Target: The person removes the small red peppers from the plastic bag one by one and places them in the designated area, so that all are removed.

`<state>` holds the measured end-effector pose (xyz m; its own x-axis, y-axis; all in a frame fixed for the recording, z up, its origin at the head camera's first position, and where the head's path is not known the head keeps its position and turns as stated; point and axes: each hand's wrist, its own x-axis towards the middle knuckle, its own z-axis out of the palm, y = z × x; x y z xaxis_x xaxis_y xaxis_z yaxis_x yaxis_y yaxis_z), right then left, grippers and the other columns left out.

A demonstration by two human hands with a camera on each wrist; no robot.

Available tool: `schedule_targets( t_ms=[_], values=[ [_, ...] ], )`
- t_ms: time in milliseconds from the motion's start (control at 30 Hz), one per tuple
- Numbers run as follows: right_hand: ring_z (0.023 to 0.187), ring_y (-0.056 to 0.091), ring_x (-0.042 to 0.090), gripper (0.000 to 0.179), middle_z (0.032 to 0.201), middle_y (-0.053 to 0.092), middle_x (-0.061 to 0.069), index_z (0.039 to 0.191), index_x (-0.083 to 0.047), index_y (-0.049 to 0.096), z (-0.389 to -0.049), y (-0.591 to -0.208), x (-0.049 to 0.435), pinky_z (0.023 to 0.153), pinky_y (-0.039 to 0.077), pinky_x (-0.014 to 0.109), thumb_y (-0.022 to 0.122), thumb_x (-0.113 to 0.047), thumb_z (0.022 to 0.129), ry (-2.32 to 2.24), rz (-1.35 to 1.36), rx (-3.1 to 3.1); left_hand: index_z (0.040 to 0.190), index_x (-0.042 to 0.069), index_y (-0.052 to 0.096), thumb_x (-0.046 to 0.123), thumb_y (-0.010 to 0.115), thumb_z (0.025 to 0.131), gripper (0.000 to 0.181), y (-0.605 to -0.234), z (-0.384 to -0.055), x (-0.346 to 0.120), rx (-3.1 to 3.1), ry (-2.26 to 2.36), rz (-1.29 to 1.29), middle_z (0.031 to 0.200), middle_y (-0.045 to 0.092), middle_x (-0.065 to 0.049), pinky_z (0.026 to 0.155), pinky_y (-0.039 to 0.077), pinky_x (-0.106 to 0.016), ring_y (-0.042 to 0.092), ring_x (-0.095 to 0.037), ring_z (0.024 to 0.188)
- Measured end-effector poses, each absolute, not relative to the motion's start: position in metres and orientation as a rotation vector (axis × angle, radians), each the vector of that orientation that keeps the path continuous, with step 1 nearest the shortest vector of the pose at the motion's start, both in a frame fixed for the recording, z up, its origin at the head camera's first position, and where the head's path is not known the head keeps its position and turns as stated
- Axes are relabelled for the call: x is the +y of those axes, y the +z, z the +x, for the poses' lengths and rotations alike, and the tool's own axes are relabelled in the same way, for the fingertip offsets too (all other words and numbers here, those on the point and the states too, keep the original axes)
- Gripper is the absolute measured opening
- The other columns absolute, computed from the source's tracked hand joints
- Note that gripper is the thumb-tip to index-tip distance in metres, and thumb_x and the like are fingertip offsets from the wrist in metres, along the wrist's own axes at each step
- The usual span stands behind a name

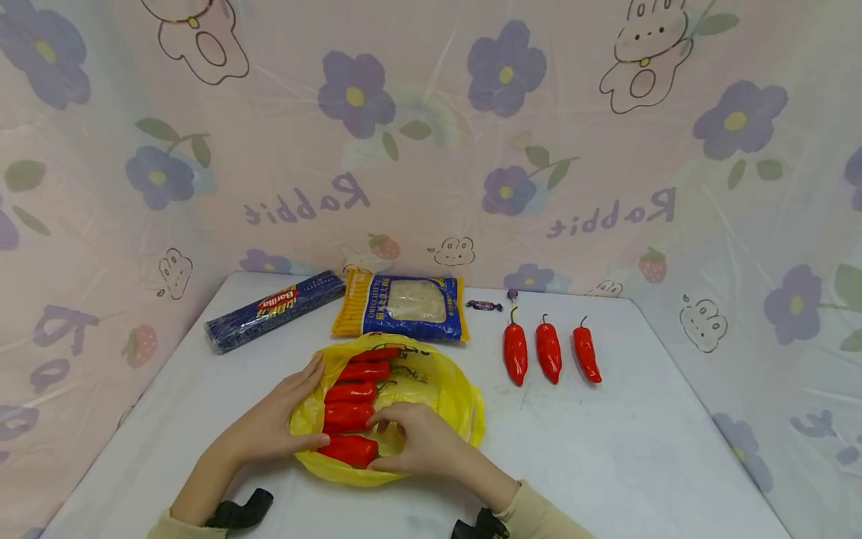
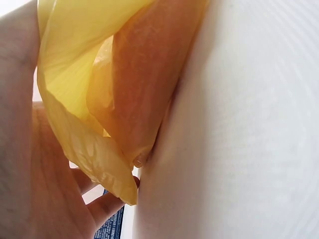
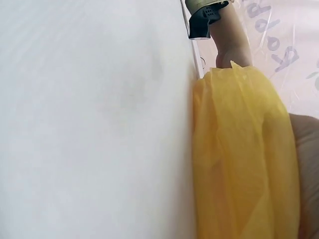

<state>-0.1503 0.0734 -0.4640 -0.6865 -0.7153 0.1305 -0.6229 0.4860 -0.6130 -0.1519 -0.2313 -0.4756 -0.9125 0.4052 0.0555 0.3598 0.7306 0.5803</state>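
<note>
A yellow plastic bag [image 1: 438,374] lies spread open on the table, with several red peppers [image 1: 349,417] side by side in it, stem ends to the right. My left hand [image 1: 279,419] rests on the bag's left edge, fingers extended along the rim and thumb over the lowest pepper [image 1: 350,451]. Reaching in from the right, my right hand [image 1: 431,442] has its thumb and index finger apart around that pepper's stem end. The bag [image 2: 70,89] hangs beside my left palm in the left wrist view. In the right wrist view, the bag [image 3: 239,149] hides most of my right hand.
Three more red peppers [image 1: 548,352] lie in a row at the right. Behind the bag are a blue Barilla pasta pack [image 1: 269,311] and a blue-and-yellow orecchiette bag [image 1: 411,307]. A purple wrapped candy [image 1: 484,305] and a small lollipop [image 1: 513,295] lie near the back edge.
</note>
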Motion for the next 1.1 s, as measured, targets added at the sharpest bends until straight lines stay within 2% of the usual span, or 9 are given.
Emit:
schedule_targets(
  t_ms=[233,467,567,667,833,1100],
  values=[
    [0.082,0.057,-0.001,0.04,0.099,0.071,-0.015,0.12,-0.02,0.075,-0.151,-0.472,0.073,0.071,0.049,0.012,0.088,-0.04,0.088,-0.982,-1.19,2.573,0.169,0.012,0.027,0.07,0.079,0.081,0.118,-0.476,-0.151,-0.231,2.846,0.933,0.614,0.177,0.021,-0.01,0.115,0.04,-0.071,0.032,-0.045,0.156],
    [0.091,0.06,-0.001,0.044,0.109,0.073,-0.015,0.124,-0.02,0.073,-0.15,-0.479,0.069,0.083,0.053,0.014,0.086,-0.044,0.09,-1.03,-1.215,2.552,0.169,0.013,0.026,0.072,0.077,0.081,0.118,-0.475,-0.15,-0.23,2.854,0.918,0.596,0.177,0.021,-0.009,0.114,0.042,-0.071,0.032,-0.045,0.156],
    [0.086,0.057,-0.001,0.041,0.108,0.073,-0.016,0.123,-0.02,0.073,-0.15,-0.481,0.069,0.078,0.051,0.012,0.085,-0.042,0.091,-1.052,-1.224,2.549,0.169,0.013,0.026,0.072,0.077,0.081,0.118,-0.475,-0.15,-0.23,2.855,0.908,0.596,0.177,0.02,-0.009,0.114,0.042,-0.071,0.032,-0.044,0.156],
    [0.077,0.052,0.0,0.039,0.096,0.069,-0.015,0.121,-0.02,0.074,-0.15,-0.481,0.069,0.068,0.044,0.011,0.086,-0.04,0.09,-1.074,-1.22,2.546,0.17,0.013,0.026,0.072,0.077,0.081,0.118,-0.475,-0.151,-0.23,2.854,0.902,0.598,0.178,0.02,-0.009,0.113,0.043,-0.071,0.032,-0.044,0.156],
    [0.071,0.047,0.0,0.038,0.084,0.063,-0.011,0.12,-0.02,0.075,-0.15,-0.48,0.069,0.063,0.039,0.011,0.086,-0.04,0.09,-1.078,-1.22,2.561,0.17,0.013,0.025,0.073,0.076,0.081,0.119,-0.476,-0.151,-0.231,2.852,0.898,0.601,0.178,0.02,-0.009,0.113,0.043,-0.071,0.032,-0.044,0.156],
    [0.077,0.051,0.0,0.037,0.1,0.071,-0.012,0.122,-0.018,0.074,-0.15,-0.471,0.073,0.068,0.047,0.012,0.087,-0.028,0.088,-1.135,-1.205,2.586,0.169,0.013,0.026,0.072,0.077,0.081,0.118,-0.477,-0.151,-0.231,2.848,0.908,0.608,0.177,0.02,-0.009,0.113,0.042,-0.071,0.032,-0.044,0.156]
  ],
)
